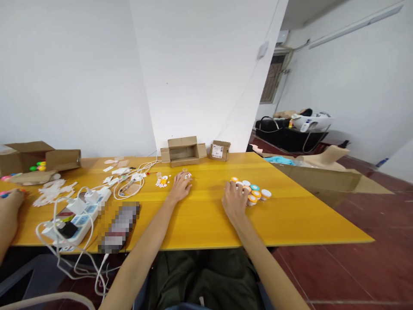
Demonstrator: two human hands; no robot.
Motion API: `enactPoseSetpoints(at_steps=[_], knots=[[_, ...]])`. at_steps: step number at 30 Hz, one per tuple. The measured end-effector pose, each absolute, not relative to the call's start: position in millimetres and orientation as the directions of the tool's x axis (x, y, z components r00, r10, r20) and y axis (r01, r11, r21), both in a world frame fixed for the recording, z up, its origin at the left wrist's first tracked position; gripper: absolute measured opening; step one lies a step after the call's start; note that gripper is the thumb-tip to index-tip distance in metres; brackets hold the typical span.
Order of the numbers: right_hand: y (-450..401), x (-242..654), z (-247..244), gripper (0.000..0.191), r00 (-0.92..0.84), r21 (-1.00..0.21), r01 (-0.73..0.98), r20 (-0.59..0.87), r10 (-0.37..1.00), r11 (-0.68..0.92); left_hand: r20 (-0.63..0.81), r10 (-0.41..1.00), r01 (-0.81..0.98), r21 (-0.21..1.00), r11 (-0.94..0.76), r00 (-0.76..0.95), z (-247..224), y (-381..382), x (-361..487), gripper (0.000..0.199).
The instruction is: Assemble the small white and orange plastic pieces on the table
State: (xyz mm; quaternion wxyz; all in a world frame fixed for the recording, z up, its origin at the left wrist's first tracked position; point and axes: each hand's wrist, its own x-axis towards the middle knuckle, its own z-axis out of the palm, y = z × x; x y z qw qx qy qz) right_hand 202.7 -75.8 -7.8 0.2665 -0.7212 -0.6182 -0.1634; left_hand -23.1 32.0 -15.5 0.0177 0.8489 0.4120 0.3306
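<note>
My left hand (180, 188) rests low over the table, fingers apart, with a few small white-and-red pieces (187, 175) at its fingertips. Just left of it lies a loose pile of small white pieces (161, 182) with some orange among them. My right hand (234, 200) reaches onto the left side of a cluster of small round tubs, its fingers spread and touching or just over the nearest lids. Among them are an orange-rimmed tub (256, 194), a blue-rimmed tub (254, 187) and a white-lidded tub (266, 193). My right fingers partly hide several tubs.
An open cardboard box (183, 161) and a smaller box (220, 150) stand by the wall. Left are a power strip (84, 221), tangled white cables (142, 165) and a phone (119, 228). Another person's hand (11, 206) is at far left. A large carton (316, 181) sits beyond the right edge.
</note>
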Motion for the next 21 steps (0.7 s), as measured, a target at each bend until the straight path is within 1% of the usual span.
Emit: enactPoseSetpoints(at_steps=[5,9,11,14,16,19,21], knots=[[-72,206,-14,0.040,0.224,-0.226,0.968,0.565,0.794,-0.111,0.520,0.744,0.740,0.278,-0.612,0.420,-18,31,-23,0.032],[-67,213,-20,0.038,0.204,-0.214,0.973,0.607,0.768,-0.089,0.568,0.750,0.737,0.335,-0.588,0.340,-18,30,-23,0.032],[-65,211,-21,0.036,0.143,-0.213,0.977,0.607,0.782,-0.013,0.584,0.746,0.725,0.355,-0.589,0.321,-16,29,-23,0.030],[-63,203,-22,0.032,0.007,-0.241,0.955,0.604,0.797,0.174,0.575,0.747,0.694,0.387,-0.608,0.334,-13,24,-24,0.025],[-62,194,-24,0.031,-0.069,-0.280,0.915,0.603,0.795,0.291,0.555,0.757,0.665,0.425,-0.614,0.345,-11,19,-24,0.020],[-60,180,-27,0.029,-0.130,-0.398,0.823,0.560,0.818,0.404,0.490,0.783,0.630,0.480,-0.610,0.384,-9,7,-22,0.021],[-58,171,-29,0.030,-0.156,-0.505,0.749,0.496,0.854,0.430,0.428,0.792,0.621,0.493,-0.609,0.436,-6,-2,-19,0.026]])
